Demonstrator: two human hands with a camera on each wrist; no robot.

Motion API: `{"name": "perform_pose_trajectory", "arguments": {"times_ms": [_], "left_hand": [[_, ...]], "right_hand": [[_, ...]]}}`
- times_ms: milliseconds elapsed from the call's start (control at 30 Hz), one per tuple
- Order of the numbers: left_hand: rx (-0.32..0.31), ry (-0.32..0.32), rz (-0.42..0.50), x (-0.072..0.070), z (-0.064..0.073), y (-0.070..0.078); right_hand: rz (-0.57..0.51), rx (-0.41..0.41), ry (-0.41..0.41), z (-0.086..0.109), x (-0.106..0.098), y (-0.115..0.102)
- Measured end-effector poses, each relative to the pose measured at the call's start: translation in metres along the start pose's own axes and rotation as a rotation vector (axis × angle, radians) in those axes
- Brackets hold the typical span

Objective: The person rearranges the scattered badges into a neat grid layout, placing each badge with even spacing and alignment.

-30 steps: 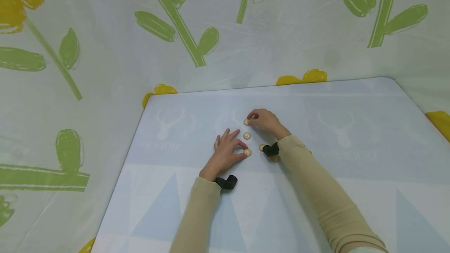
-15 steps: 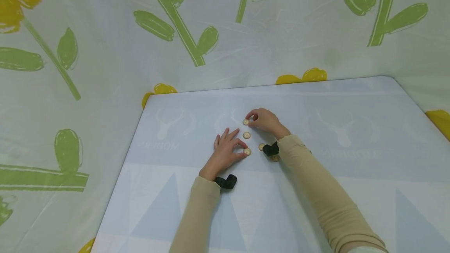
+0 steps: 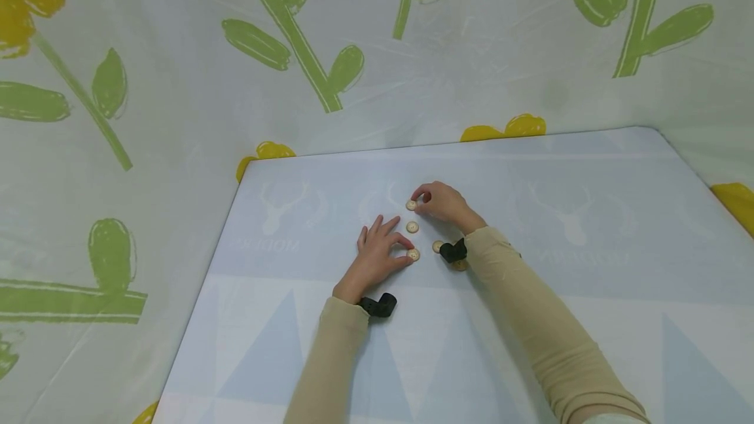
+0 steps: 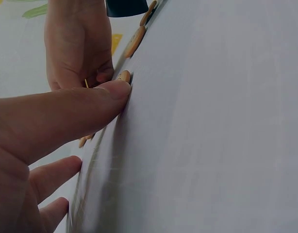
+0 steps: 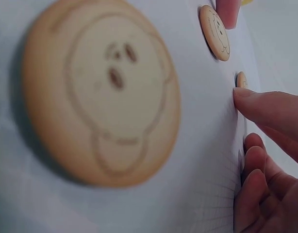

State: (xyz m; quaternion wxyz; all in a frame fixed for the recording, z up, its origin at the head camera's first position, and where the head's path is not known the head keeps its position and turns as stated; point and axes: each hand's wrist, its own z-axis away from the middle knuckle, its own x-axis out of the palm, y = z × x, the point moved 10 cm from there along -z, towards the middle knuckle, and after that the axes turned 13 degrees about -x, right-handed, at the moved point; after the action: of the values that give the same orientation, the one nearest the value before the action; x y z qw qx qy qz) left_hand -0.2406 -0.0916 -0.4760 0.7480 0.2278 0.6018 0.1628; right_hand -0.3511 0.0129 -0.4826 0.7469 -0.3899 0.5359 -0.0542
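Observation:
My left hand (image 3: 375, 258) pinches the edge of a round wooden button (image 3: 414, 254) between thumb and forefinger, its other fingers spread on the table. Farther back, my right hand (image 3: 444, 205) pinches a second button (image 3: 411, 205) the same way, its remaining fingers curled under. Between the two hands lies a third button (image 3: 412, 227), touched by neither. Seen large in the right wrist view, a button (image 5: 100, 92) has a printed cartoon figure and two dark holes. In the left wrist view the thumb (image 4: 112, 92) covers part of its button (image 4: 124, 75).
Two more buttons lie by the right wrist: one (image 3: 437, 247) is partly behind the black wrist camera (image 3: 453, 251), the other (image 3: 459, 265) partly under the sleeve. The table (image 3: 265, 332) has a pale blue and white patterned cover. Behind it hangs a flower-printed sheet (image 3: 471, 77).

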Motion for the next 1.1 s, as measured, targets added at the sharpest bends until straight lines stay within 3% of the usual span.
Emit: {"name": "perform_pose_trajectory", "arguments": {"times_ms": [1100], "left_hand": [[0.000, -0.003, 0.018, -0.0002, -0.0002, 0.0003]], "right_hand": [[0.010, -0.011, 0.003, -0.0010, 0.0012, 0.0010]]}}
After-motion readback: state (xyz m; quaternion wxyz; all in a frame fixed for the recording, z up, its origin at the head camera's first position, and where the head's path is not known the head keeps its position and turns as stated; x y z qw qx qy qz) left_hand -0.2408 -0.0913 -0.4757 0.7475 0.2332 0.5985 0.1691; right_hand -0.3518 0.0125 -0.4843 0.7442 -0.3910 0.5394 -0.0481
